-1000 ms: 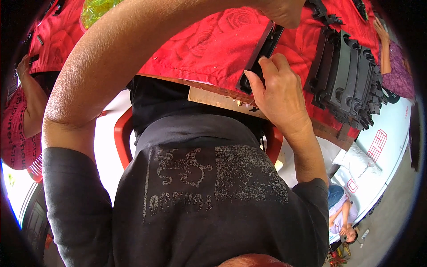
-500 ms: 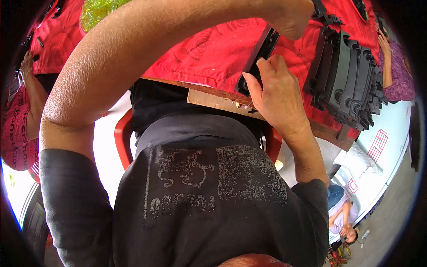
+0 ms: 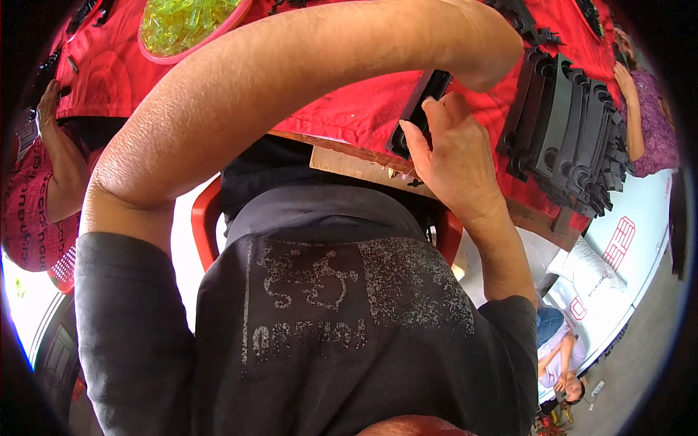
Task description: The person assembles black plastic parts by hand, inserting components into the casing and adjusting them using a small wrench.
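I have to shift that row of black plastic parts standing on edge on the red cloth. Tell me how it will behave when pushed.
The row of black plastic parts stands on edge, each leaning on the next, so a push would probably topple or fan them. They look like thin moulded pieces, so likely stiff and light. The red cloth beneath may bunch and drag rather than let them slide.

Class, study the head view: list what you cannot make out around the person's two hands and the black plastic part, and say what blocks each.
- Left hand: hidden in the head view, behind the left forearm; its grip cannot be told.
- Black plastic part: its lower end is covered by the right hand.
- Bowl of yellow-green pieces: cut off by the top edge.
- Stack of black parts: single pieces blur together near the rim.
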Demonstrator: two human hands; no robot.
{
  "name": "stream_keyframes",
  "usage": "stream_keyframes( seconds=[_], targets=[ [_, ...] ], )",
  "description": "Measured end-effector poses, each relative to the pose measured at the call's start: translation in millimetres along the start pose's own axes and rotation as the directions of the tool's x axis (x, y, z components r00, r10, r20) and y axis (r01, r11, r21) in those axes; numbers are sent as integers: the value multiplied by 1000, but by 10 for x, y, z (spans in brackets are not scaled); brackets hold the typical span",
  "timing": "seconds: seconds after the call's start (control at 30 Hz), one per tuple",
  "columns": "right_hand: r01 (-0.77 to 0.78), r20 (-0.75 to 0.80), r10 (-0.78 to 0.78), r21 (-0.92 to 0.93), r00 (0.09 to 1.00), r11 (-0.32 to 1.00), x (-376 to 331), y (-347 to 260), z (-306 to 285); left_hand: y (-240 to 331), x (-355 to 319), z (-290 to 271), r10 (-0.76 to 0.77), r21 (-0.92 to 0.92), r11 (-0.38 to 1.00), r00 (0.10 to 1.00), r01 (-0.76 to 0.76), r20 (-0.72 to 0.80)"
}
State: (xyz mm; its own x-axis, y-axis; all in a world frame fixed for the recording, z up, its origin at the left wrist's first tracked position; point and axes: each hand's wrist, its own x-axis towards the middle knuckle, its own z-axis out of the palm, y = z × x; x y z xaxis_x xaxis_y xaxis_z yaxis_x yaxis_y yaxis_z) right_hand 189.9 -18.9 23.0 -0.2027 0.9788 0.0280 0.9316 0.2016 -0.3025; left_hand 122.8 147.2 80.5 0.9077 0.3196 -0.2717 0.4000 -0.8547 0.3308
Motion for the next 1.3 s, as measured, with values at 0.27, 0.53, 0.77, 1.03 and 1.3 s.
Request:
stream_keyframes(
  seconds=[0.27, 0.53, 0.77, 1.03, 1.3],
  targets=[
    [-22, -68, 26, 63, 997, 998, -18, -19, 16, -218, 106, -154, 269, 585, 741, 944, -329, 189],
    [-7, -81, 10, 47, 997, 999, -14, -36, 33, -267, -64, -101, 205, 534, 806, 967, -255, 153],
    [-11, -67, 14, 42, 998, 999, -12, -38, 15, -267, -104, -80, -70, 12, 997, 997, 70, -28],
    [-43, -51, 45, 36, 998, 998, -21, -40, 21, -352, -31, -39, -25, -80, 997, 999, 22, -29],
    [-31, -51, 33, 34, 998, 999, -15, -41, 18, -388, 84, 30, 207, 455, 855, 969, -247, 138]
  ],
)
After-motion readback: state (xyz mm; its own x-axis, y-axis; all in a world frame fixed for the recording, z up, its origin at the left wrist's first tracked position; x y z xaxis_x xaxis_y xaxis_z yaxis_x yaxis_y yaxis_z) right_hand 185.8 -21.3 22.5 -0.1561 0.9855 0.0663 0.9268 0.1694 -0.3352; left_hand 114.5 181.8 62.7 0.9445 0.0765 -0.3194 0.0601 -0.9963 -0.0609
